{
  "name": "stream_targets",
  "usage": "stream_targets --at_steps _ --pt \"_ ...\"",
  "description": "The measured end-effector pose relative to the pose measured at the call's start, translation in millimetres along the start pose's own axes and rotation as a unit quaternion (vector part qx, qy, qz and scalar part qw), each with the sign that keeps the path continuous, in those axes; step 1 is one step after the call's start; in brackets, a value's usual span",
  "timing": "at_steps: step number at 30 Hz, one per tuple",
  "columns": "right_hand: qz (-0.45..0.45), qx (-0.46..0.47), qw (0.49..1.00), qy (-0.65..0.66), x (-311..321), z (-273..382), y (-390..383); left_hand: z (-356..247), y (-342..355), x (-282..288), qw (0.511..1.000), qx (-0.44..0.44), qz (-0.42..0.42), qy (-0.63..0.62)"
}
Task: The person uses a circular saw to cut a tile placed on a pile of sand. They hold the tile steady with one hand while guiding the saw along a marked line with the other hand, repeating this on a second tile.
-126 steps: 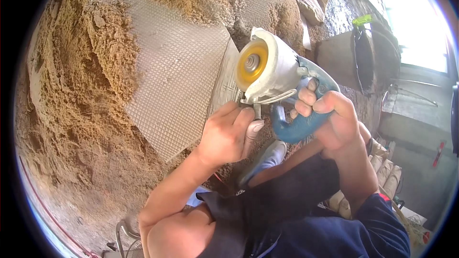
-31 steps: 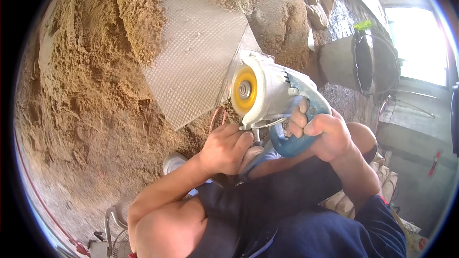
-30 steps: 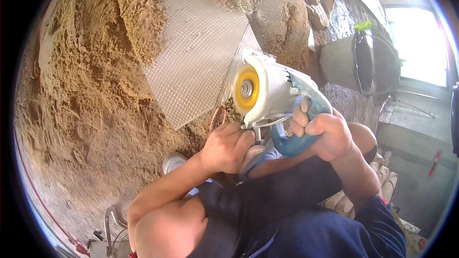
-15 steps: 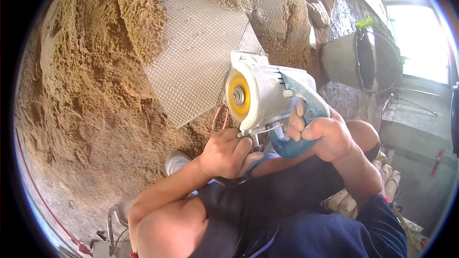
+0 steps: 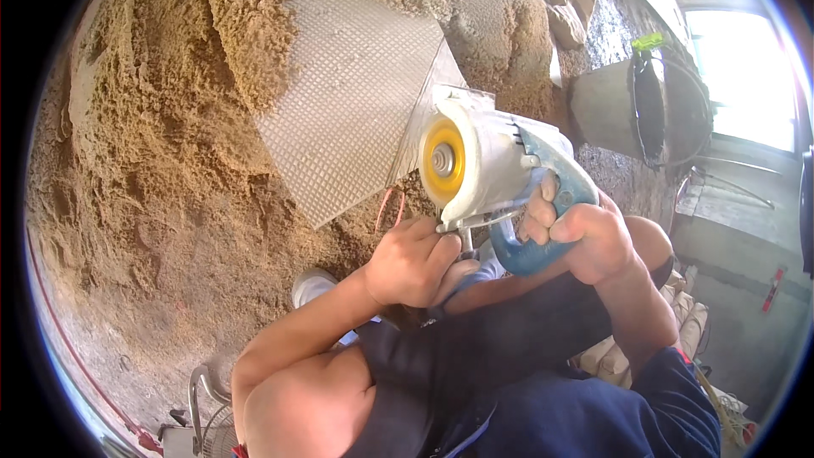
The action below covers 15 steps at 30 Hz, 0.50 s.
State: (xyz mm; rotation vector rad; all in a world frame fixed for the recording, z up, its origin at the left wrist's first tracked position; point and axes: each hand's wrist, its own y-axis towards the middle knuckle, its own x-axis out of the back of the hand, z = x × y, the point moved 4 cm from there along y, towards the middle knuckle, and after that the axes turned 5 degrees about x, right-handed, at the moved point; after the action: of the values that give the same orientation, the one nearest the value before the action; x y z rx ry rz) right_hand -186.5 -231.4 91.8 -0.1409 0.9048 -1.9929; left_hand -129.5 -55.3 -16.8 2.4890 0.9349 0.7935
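I hold a handheld circular saw [image 5: 496,161] with a dusty white body, a yellow disc on its side and a blue loop handle. My right hand [image 5: 589,233] is wrapped round that handle. Curled fingers of my left hand [image 5: 415,263] grip a small metal fitting under the saw's plate; exactly what they pinch is partly hidden. Beyond the saw lies a large pale tile [image 5: 348,93] with a raised diamond grid, resting on sand. A narrower strip [image 5: 421,123] runs along its right edge, partly covered by the saw.
Heaped brown sand [image 5: 153,119] spreads across the left and far side. A dusty bucket [image 5: 606,110] lies tipped at the right. Paper-like sacks [image 5: 566,0] are behind it. A metal-framed object [image 5: 208,416] stands at lower left, beside a red cord [image 5: 64,335].
Both hands have shifted the saw to the right and slightly away from me, clear of the tile's edge. More of the strip beside the tile shows. The tile has not moved.
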Motion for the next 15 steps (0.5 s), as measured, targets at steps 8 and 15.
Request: stream_targets --at_steps 8,15 --pt "0.038 -0.033 0.998 -0.032 -12 -3 0 -7 -10 7 0.999 -0.03 -0.031 -0.011" --pt "0.014 -0.023 0.999 -0.021 -2 0 0 0 -2 -3 0.999 -0.024 -0.029 -0.026"
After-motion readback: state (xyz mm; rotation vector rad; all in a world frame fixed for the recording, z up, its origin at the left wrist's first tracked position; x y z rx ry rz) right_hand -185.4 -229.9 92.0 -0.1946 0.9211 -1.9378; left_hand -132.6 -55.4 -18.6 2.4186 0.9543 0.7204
